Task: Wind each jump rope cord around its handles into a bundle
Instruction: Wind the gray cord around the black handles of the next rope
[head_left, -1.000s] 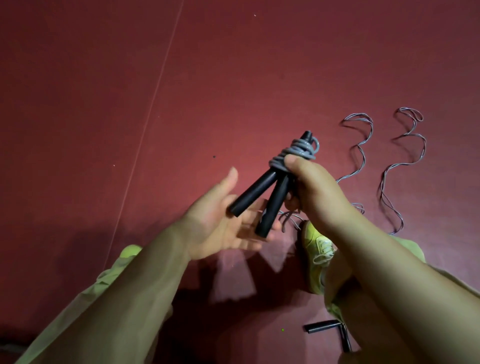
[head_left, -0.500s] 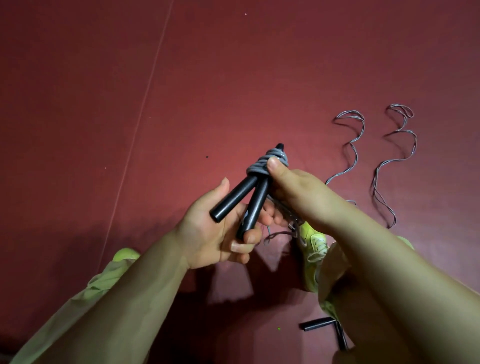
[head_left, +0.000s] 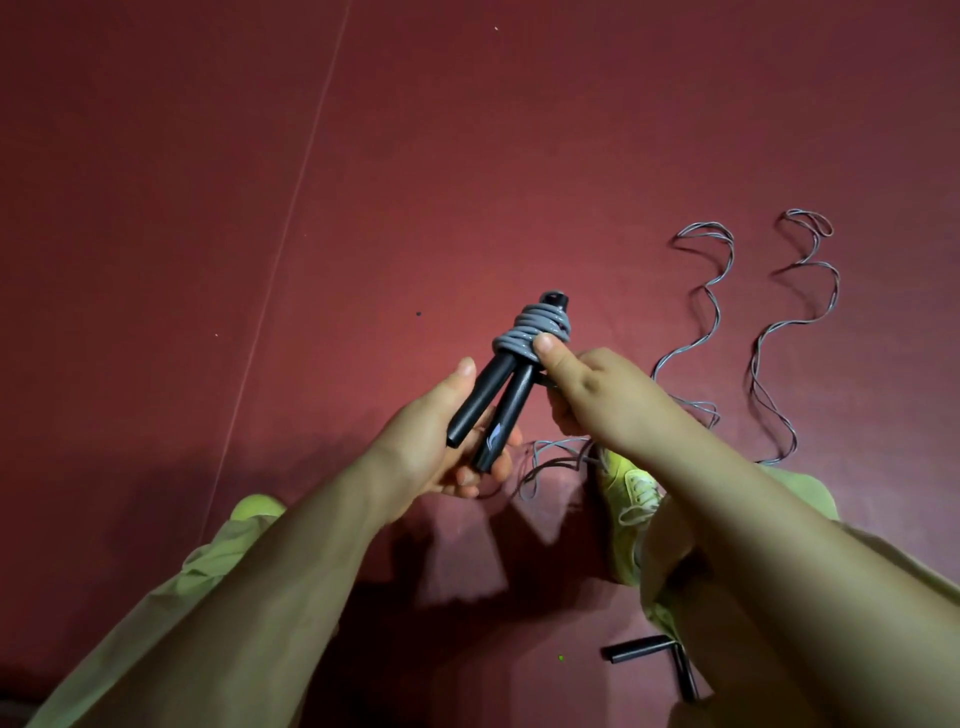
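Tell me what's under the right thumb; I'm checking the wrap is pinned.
The right hand presses its thumb on the grey cord coils wound around the two black handles. Whether the cord's loose end lies beneath the thumb is hidden.

both hands (head_left: 431, 441) (head_left: 587, 395) raised, fingers (head_left: 548, 353) curled

The right hand (head_left: 597, 400) hides its own fingers and the cord's free end beneath it. A leg covers part of the spare black handles (head_left: 654, 660), and the frame's lower edge cuts off both forearms.
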